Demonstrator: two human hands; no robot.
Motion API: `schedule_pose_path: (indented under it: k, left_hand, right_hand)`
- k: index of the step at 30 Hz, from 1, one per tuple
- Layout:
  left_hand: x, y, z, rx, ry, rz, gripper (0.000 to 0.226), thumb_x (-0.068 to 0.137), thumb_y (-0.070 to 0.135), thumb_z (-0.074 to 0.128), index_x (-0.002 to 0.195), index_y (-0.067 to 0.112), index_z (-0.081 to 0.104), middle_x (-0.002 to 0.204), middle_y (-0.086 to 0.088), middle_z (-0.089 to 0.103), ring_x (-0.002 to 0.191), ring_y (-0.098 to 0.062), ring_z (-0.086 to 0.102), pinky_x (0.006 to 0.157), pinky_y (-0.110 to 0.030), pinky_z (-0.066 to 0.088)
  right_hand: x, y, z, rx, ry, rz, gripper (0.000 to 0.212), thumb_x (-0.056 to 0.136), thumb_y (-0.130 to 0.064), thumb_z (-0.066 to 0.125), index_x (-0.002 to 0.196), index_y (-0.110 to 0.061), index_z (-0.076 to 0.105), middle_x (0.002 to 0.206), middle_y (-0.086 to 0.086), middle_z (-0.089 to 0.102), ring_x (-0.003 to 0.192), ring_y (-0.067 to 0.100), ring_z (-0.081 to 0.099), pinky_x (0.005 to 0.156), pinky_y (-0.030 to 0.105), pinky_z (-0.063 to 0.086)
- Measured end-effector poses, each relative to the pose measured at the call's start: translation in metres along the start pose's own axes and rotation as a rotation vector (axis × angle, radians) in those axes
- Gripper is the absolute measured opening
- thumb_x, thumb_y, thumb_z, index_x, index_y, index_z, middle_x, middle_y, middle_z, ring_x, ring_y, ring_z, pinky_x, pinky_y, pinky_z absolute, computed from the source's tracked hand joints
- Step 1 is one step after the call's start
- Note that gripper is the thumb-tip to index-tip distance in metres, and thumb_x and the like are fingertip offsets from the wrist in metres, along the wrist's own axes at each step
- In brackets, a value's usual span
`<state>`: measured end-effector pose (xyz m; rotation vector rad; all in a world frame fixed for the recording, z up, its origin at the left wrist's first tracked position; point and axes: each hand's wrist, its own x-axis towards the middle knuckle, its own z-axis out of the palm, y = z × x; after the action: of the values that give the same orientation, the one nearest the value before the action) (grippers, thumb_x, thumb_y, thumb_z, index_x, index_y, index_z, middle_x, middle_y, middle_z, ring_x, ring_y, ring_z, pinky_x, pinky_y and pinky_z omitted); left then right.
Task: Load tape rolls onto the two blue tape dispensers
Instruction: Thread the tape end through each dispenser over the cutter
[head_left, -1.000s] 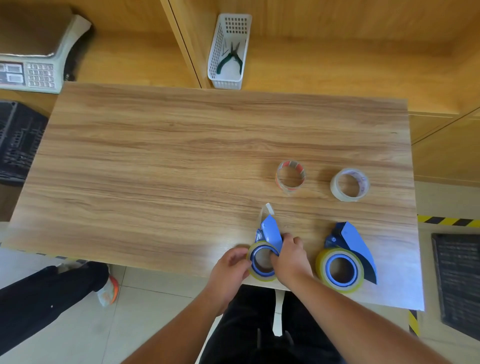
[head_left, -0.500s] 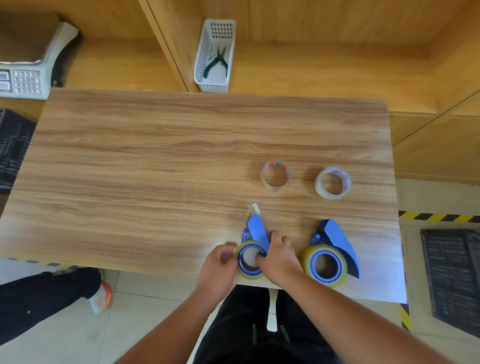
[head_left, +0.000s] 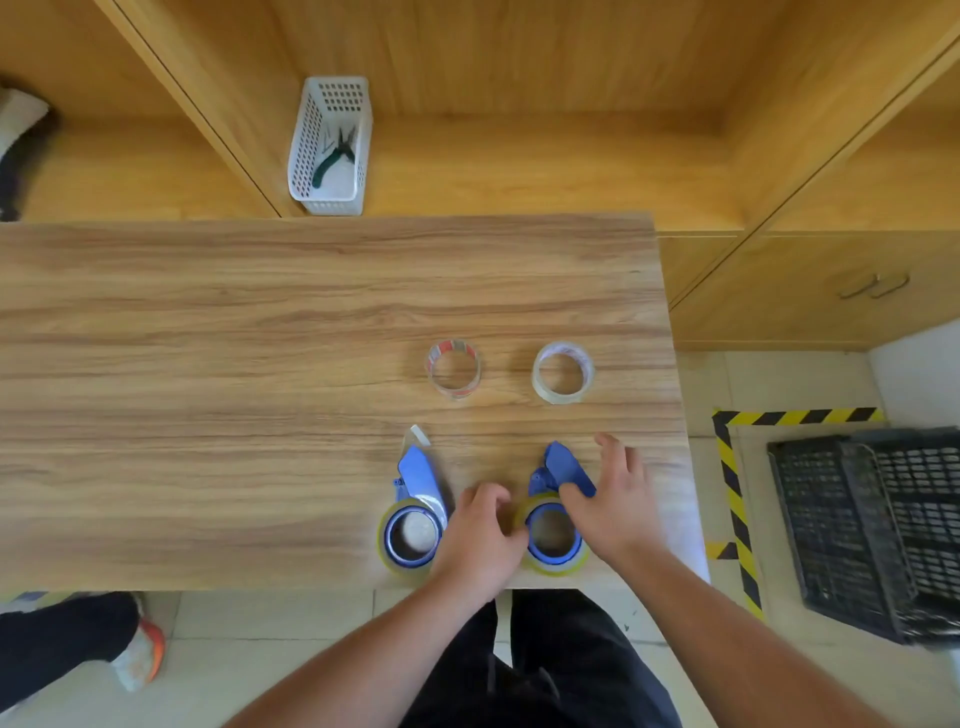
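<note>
Two blue tape dispensers lie near the table's front edge, each with a yellowish tape roll on its hub. The left dispenser (head_left: 414, 512) lies free, a strip of tape sticking out past its tip. My left hand (head_left: 480, 540) rests between the two, its fingertips on the left rim of the right dispenser (head_left: 551, 512). Spread over that dispenser's right side, my right hand (head_left: 613, 499) has its thumb on the blue body. Farther back lie a clear roll with a red-printed core (head_left: 453, 368) and a clear roll with a white core (head_left: 563, 372).
The wooden table (head_left: 234, 364) ends just right of my right hand. A white basket (head_left: 332, 145) holding pliers stands on the shelf behind. A black crate (head_left: 872, 530) and hazard tape lie on the floor at right. Someone's leg and shoe (head_left: 140, 644) are at lower left.
Both hands left the left dispenser and moved right onto the right dispenser. The camera view shifted to the right.
</note>
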<state>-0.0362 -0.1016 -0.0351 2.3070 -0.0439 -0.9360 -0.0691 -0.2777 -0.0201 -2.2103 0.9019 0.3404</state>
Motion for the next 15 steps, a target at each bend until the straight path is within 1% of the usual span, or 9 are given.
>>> schedule_pose_path:
  k: [2,5,7,9,12,15]
  left_hand:
    - [0.007,0.007,0.01,0.062,-0.032,-0.066,0.051,0.087,0.042,0.07,0.132,0.028,0.053,0.13,0.008,0.05,0.103,-0.013,0.057,0.082,-0.031,0.052]
    - [0.016,0.01,0.023,0.113,-0.057,-0.107,0.058,0.086,0.047,0.07,0.136,0.027,0.05,0.135,0.003,0.051,0.114,-0.022,0.061,0.088,-0.036,0.054]
    - [0.021,0.011,0.028,0.111,-0.076,-0.132,0.06,0.086,0.047,0.069,0.139,0.025,0.05,0.137,0.001,0.051,0.118,-0.024,0.06,0.094,-0.037,0.053]
    - [0.024,0.013,0.033,0.101,-0.09,-0.152,0.062,0.086,0.046,0.07,0.141,0.025,0.05,0.138,0.0,0.051,0.119,-0.025,0.06,0.096,-0.038,0.052]
    - [0.026,0.016,0.037,0.113,-0.093,-0.141,0.058,0.087,0.04,0.069,0.14,0.024,0.052,0.137,-0.001,0.052,0.118,-0.026,0.062,0.098,-0.04,0.053]
    - [0.028,0.017,0.036,0.135,-0.084,-0.14,0.049,0.088,0.035,0.067,0.135,0.025,0.056,0.133,-0.002,0.056,0.111,-0.025,0.064,0.094,-0.039,0.056]
  right_hand:
    - [0.003,0.013,-0.005,0.027,-0.09,0.036,0.081,0.078,-0.033,0.068,0.149,-0.022,0.03,0.144,0.008,0.043,0.133,0.027,0.037,0.11,0.046,0.038]
    - [0.005,0.024,-0.003,0.031,-0.203,0.105,0.084,0.077,-0.039,0.069,0.15,-0.024,0.03,0.144,0.007,0.042,0.133,0.028,0.038,0.108,0.045,0.039]
    - [0.006,0.028,0.001,0.012,-0.245,0.127,0.085,0.075,-0.042,0.071,0.149,-0.023,0.033,0.143,0.007,0.043,0.131,0.029,0.04,0.108,0.045,0.04]
    - [0.007,0.031,0.005,-0.003,-0.279,0.144,0.085,0.073,-0.042,0.072,0.147,-0.021,0.036,0.141,0.008,0.045,0.129,0.03,0.043,0.107,0.045,0.042]
    - [0.006,0.035,0.011,-0.009,-0.312,0.155,0.084,0.074,-0.037,0.073,0.148,-0.022,0.035,0.138,0.009,0.046,0.123,0.03,0.047,0.103,0.046,0.046]
    - [0.006,0.038,0.013,-0.062,-0.342,0.14,0.084,0.078,-0.031,0.071,0.15,-0.023,0.03,0.137,0.009,0.045,0.121,0.031,0.049,0.101,0.045,0.048]
